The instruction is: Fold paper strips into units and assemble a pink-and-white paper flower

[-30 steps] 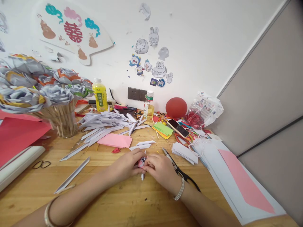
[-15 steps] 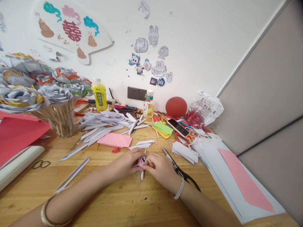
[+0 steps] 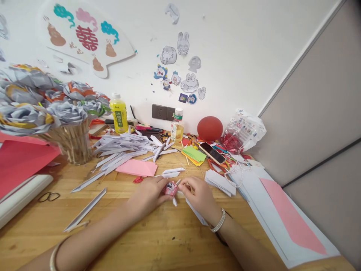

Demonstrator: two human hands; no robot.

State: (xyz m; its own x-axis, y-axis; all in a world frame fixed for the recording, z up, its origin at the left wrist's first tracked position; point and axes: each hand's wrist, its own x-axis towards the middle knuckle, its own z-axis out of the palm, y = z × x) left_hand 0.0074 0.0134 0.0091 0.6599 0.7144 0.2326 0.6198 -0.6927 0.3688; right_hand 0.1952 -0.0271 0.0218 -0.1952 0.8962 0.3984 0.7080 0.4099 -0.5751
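Near the middle of the wooden table, my left hand (image 3: 150,192) is closed around the left side of a small pink and white folded paper piece (image 3: 170,189). White paper ends stick out of the piece at its upper right and below it. My right hand (image 3: 194,189) is at its right side, thumb and forefinger pinched at the white end on the upper right. Below my right hand lies a white folded strip (image 3: 196,212). The black-handled scissors are mostly hidden under my right hand and wrist.
White paper strips (image 3: 121,145) and pink sheets (image 3: 137,168) lie behind my hands. Paper flowers on sticks (image 3: 70,116) stand at left. Farther back are a yellow bottle (image 3: 119,114), a smaller bottle (image 3: 177,126), a phone (image 3: 212,152) and a red balloon (image 3: 210,128).
My right hand has shifted slightly right and opened a small gap from my left hand. The paper piece has turned and shows more. My right hand now covers the scissors' blades.
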